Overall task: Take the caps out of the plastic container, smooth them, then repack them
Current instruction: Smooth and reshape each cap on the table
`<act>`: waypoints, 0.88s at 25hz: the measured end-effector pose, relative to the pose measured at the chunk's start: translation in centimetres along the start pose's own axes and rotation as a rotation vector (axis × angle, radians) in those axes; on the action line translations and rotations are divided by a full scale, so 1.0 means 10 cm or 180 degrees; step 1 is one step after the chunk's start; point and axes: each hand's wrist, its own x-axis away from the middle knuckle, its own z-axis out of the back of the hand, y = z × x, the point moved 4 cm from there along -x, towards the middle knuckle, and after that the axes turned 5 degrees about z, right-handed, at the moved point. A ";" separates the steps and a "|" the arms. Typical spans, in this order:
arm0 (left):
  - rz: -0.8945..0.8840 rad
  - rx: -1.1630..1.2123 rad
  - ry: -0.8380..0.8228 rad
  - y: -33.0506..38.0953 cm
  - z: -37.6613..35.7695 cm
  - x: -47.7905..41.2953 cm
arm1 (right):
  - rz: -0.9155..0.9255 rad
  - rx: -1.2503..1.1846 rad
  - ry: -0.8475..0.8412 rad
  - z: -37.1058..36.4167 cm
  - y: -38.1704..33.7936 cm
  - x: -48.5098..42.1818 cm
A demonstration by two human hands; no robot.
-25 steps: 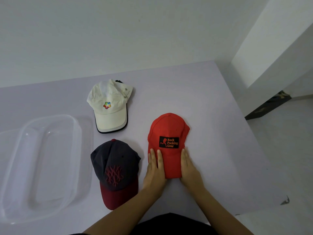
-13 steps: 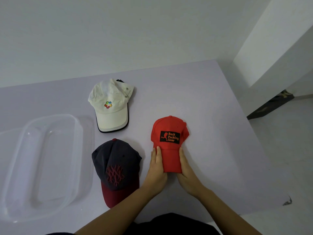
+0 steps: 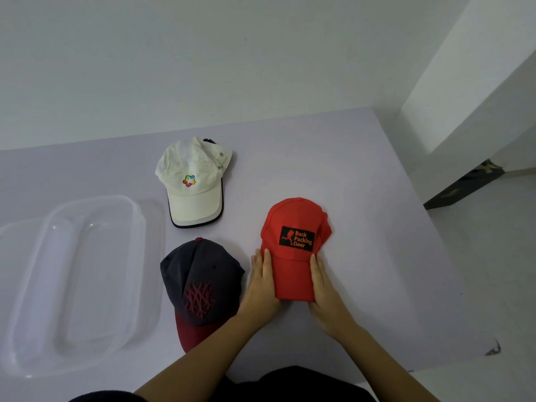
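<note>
Clearly, black patch (image 3: 296,238) on red cap (image 3: 293,211) reads "Back Packing Gear"

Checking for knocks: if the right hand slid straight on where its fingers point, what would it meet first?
Most likely the red cap's own crown, near its black patch: the right hand lies along the brim, fingers angled slightly inward. Depth is hard to judge.

The plastic container (image 3: 142,227), left of the left hand (image 3: 262,285), is cut off at the edge of view, the brim of the dark cap (image 3: 200,285) is partly covered by the left forearm (image 3: 203,362), and both thumbs are hidden.
</note>
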 end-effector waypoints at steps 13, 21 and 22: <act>-0.0093 0.0974 0.0125 0.02 0.04 0.08 | 0.0225 -0.0982 -0.0076 0.08 -0.27 -0.10; -0.0038 0.0522 -0.0157 -0.03 0.00 0.08 | 0.0102 -0.0497 -0.0095 -0.02 -0.09 -0.04; -0.0017 0.0410 -0.0215 -0.05 -0.04 0.08 | 0.0091 -0.0262 -0.0147 -0.02 -0.04 -0.02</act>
